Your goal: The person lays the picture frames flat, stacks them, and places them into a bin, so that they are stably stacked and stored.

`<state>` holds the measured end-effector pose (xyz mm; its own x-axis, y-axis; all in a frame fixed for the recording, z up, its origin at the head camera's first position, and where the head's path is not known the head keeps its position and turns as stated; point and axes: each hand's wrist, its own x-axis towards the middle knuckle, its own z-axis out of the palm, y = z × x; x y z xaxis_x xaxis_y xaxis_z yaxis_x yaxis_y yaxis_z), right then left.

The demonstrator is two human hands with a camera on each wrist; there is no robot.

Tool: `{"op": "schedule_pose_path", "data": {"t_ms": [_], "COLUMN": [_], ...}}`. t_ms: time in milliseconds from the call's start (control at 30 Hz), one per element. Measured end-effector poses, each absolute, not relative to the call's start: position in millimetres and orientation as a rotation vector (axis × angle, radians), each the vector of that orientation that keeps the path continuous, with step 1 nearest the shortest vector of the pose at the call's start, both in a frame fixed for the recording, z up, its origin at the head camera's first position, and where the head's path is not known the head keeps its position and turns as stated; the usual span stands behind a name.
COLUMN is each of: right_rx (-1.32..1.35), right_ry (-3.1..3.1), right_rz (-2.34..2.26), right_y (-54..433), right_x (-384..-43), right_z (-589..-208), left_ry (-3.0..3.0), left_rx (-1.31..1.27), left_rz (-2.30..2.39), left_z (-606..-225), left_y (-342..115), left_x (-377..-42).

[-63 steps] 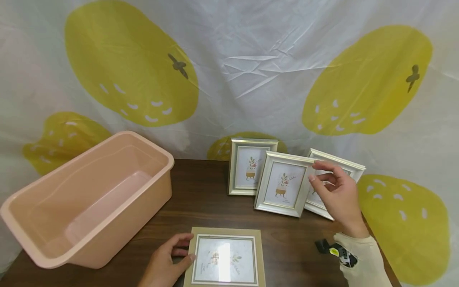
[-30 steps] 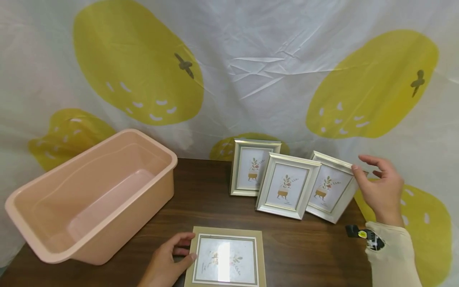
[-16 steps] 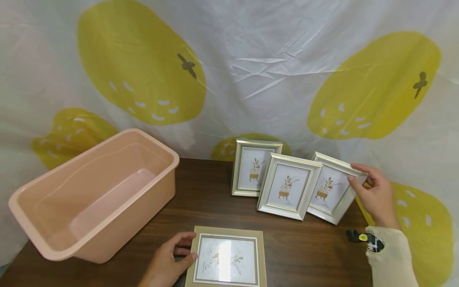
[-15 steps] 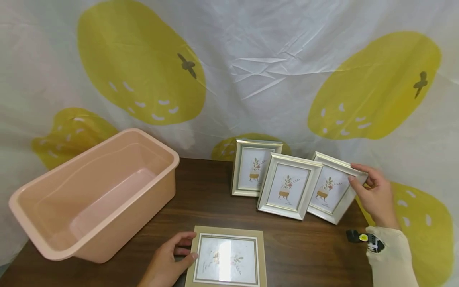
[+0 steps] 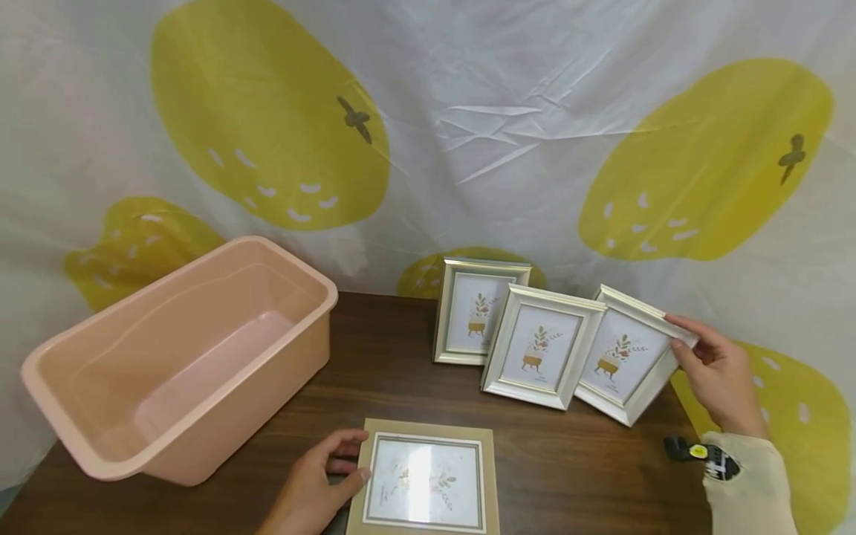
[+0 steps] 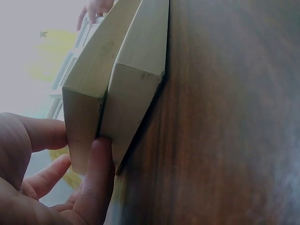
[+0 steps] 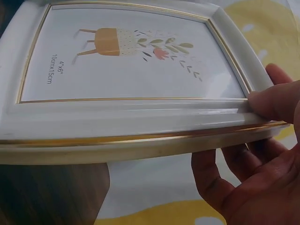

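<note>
1. Back frame (image 5: 473, 305): 4 o'clock corner hidden from me by the middle frame (image 5: 540, 349).
2. Right hand (image 5: 725, 379): some fingertips hidden behind the right frame (image 5: 625, 360).
3. Top box (image 5: 428, 479): cut off at 6 o'clock, glare blotting its picture's middle.

Room type unclear, poss. home-style setup: dk wood-grain table (image 5: 575, 461) w/ yellow-fruit-print cloth (image 5: 481, 148) behind
</note>
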<state>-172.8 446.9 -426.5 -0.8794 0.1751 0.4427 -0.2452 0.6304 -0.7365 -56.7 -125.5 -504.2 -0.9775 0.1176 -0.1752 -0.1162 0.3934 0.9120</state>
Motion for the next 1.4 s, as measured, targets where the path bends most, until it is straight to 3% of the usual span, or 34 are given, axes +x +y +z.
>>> {"op": "schedule_pose_path", "data": {"t_ms": [533,1033,1400], "right_rx": [0.260,0.233,0.074], "right_ry": [-2.463,-2.197,-2.356], "right_rz": [1.143,1.633,1.194], "right_y": [451.9,460.9,461.7], "right_x": [-153.3,-133.8,-108.3], "right_z": [-422.8,-415.4,-401.8], "left_ry": [2.421,2.414,2.419], "left_rx": [0.014,0.049,0.059], "left_rz": [1.601,1.611,1.617], "left_z": [-502.5,-503.3,-502.2], "left_y": [-128.0,-128.8,-127.8], "left_x": [-57.9,-57.1,-57.3]}}
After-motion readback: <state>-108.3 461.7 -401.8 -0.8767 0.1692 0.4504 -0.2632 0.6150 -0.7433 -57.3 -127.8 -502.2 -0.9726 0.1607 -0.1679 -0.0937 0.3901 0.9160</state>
